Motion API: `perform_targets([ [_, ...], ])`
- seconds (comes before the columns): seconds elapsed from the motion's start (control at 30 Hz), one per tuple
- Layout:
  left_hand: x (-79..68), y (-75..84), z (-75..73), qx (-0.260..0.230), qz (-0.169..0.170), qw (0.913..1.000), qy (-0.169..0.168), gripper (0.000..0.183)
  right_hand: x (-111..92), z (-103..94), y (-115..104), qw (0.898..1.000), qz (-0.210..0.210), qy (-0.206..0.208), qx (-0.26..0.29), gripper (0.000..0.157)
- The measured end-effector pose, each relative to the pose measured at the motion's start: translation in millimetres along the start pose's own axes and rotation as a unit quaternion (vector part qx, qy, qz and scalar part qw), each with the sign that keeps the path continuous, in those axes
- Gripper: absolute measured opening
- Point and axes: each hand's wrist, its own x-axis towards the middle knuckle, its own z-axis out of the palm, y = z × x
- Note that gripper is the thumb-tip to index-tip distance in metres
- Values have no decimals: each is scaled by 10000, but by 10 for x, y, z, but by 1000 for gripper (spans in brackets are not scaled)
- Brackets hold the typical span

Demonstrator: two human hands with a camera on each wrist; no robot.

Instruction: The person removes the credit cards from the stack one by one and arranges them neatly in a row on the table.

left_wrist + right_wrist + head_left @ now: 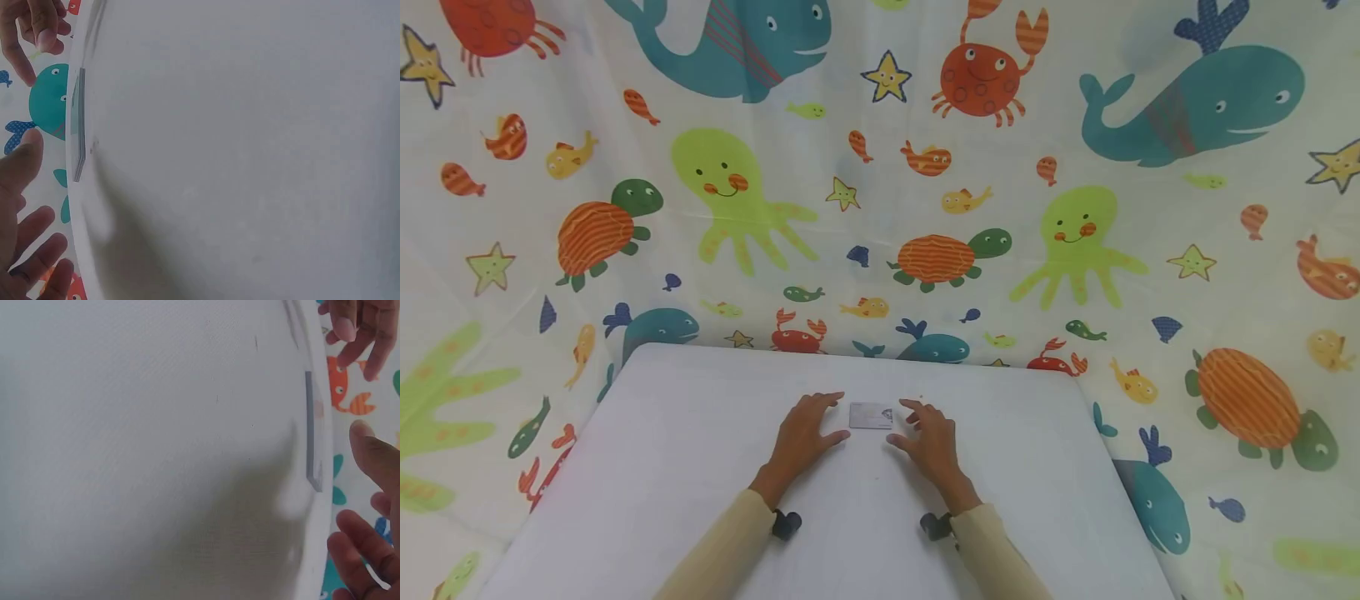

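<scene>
1. Background: white cloth (865,225) with sea-animal prints behind the surface and along its left and right sides. Surface (1022,475) is covered in plain white.
2. Grey card (870,416): thin flat rectangle, lying flat on the surface, toward the far side, about mid-width. Long sides run left-right. Dark patterned mark at its right end; any lettering is too small to read. Both wrist views catch it almost edge-on, as a narrow strip.
3. Left hand (805,429): just left of the card, holding nothing. Thumb and fingers well apart, fingers loosely bent, gap facing the card. Thumb tip sits by the card's near left corner; a gap shows between them in the left wrist view.
4. Right hand (931,437): just right of the card, roughly mirroring the left. Also holding nothing, thumb spread from the loosely bent fingers, not touching the card.
5. Wrists: small dark device (787,525) on the left one, matching dark unit (936,526) on the right. Tan left sleeve (722,546) and tan right sleeve (1000,550) come in from the near side.
6. Cloth prints, far side: orange-shelled turtle (936,258) near the middle, green octopus (1078,233) to its right, red crab (979,79) above, teal whale (1210,104) upper right.
</scene>
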Motion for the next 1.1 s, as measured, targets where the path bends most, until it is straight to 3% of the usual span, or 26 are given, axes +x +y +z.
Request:
perform_targets([
  [0.27, 77, 9, 113, -314, -266, 9990, -189, 67, 76, 102, 28, 9994, 219, -247, 128, 60],
  [0.5, 144, -1, 204, -203, -140, 9995, -179, 64, 146, 134, 20, 9994, 152, -268, 141, 56],
  [0.87, 229, -1, 269, -193, -187, 9992, -307, 60, 257, 197, 30, 9979, 431, -488, 39, 56],
  [1.1, 255, -17, 318, 76, -59, 9994, -334, 60, 300, 205, 24, 9966, 439, -697, -60, 54],
])
